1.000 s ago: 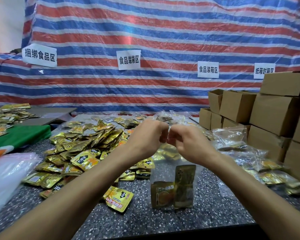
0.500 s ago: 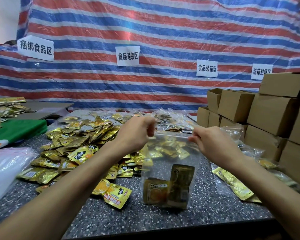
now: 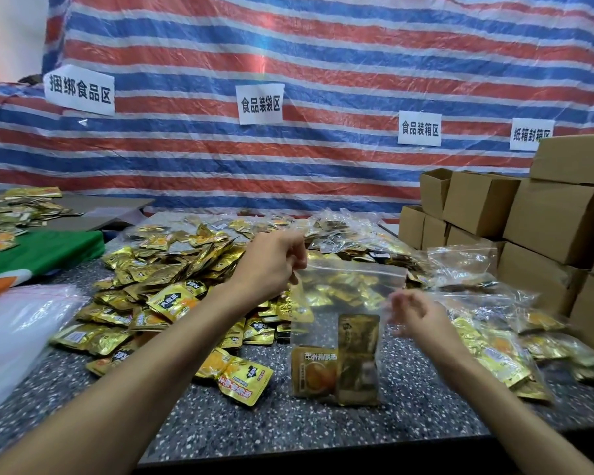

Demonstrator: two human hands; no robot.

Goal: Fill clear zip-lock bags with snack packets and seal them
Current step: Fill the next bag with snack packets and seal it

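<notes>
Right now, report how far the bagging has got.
Done: filled clear bags lie at the right, and the zip-lock bag in hand holds two packets. In hand: the left hand pinches its top corner; the right hand is blurred beside its right edge, so grip and seal are unclear. Left: a big loose packet pile still needs bagging.

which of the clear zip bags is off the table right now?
The zip-lock bag hanging from the left hand, two packets upright at its bottom. The other clear bags lie on the table to its right. The right hand is off it.
</notes>
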